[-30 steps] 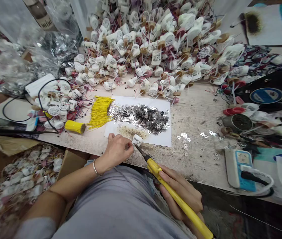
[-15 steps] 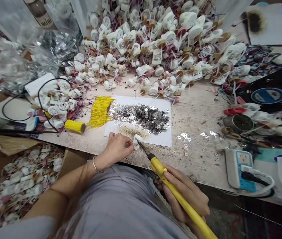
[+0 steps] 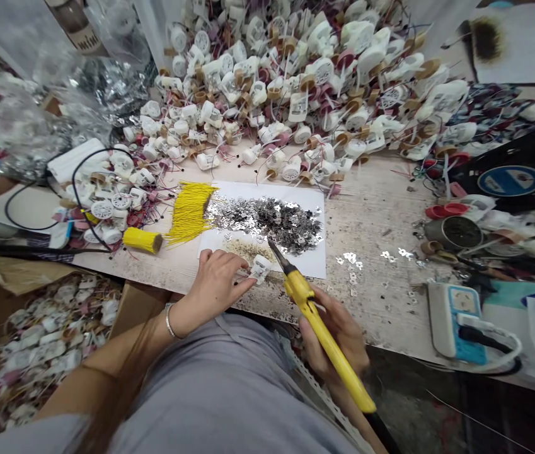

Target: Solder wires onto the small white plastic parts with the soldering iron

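1. We see the bench (image 3: 371,205), its near edge close against the person's body.
2. A pile of white plastic parts (image 3: 298,106) crowds the far edge.
3. The white sheet (image 3: 313,266) lies toward the near edge, bearing a metal heap (image 3: 288,224); yellow wires (image 3: 190,211) meet its left edge.
4. The yellow iron (image 3: 328,350) slants across the near edge, gripped in the right hand (image 3: 348,340); we cannot tell if its tip touches the heap.
5. The left hand (image 3: 213,280) pinches a white part (image 3: 260,267) over the sheet's near edge.
6. Scattered pieces (image 3: 350,258) dot our roomiest stretch, right of the sheet.
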### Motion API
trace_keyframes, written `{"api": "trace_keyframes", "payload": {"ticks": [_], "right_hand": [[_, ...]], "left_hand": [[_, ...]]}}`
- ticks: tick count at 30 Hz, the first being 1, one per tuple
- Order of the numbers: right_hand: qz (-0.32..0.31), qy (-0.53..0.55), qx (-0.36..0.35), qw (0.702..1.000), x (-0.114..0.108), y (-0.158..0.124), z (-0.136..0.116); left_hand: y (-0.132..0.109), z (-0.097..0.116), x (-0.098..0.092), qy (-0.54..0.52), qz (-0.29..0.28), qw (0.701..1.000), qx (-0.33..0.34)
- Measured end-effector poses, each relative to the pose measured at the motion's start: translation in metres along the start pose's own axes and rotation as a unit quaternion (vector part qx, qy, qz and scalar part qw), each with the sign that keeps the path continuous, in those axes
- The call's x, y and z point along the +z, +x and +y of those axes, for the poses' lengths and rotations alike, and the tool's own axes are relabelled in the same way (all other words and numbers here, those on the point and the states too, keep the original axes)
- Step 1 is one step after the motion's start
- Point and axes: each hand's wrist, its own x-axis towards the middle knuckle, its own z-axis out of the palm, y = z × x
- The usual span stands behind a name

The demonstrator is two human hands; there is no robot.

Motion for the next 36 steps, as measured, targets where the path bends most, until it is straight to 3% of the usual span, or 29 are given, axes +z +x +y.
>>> {"api": "trace_keyframes", "payload": {"ticks": [2,5,8,14,16,19,25,27,30,32,36], "right_hand": [[-0.022,-0.014,-0.031,0.999,0.016,0.014,0.006],[0.01,-0.001,-0.078,0.997,0.042,0.033,0.019],[-0.017,-0.006,-0.109,0.994,0.059,0.04,0.031],[-0.04,-0.011,-0.112,0.993,0.062,0.035,0.036],[-0.039,-0.006,-0.108,0.993,0.064,0.034,0.034],[-0.018,-0.003,-0.105,0.994,0.071,0.036,0.026],[0.03,0.019,-0.041,0.999,0.071,0.031,0.012],[0.043,0.025,-0.021,0.999,0.067,0.027,0.012],[0.015,0.051,0.002,0.999,0.065,0.023,0.013],[0.002,0.063,0.007,0.998,0.065,0.023,0.012],[0.037,0.04,0.004,0.999,0.064,0.024,0.01]], "left_hand": [[-0.002,0.001,0.001,0.022,-0.002,0.999,0.032],[0.001,0.0,0.004,0.067,-0.032,0.992,0.103],[0.003,-0.008,0.007,0.078,-0.056,0.986,0.136],[0.006,-0.033,0.012,-0.125,0.01,0.991,0.047],[0.011,-0.039,0.012,-0.15,0.038,0.988,0.009],[0.022,-0.044,0.013,-0.108,0.067,0.991,-0.03],[0.024,-0.042,0.011,-0.025,0.013,1.0,0.009],[0.02,-0.042,0.007,-0.004,0.009,1.0,-0.019],[0.019,-0.041,0.0,0.037,-0.016,0.996,-0.074],[0.026,-0.038,-0.003,0.053,-0.019,0.994,-0.095],[0.047,-0.033,-0.001,0.048,-0.023,0.992,-0.115]]}}
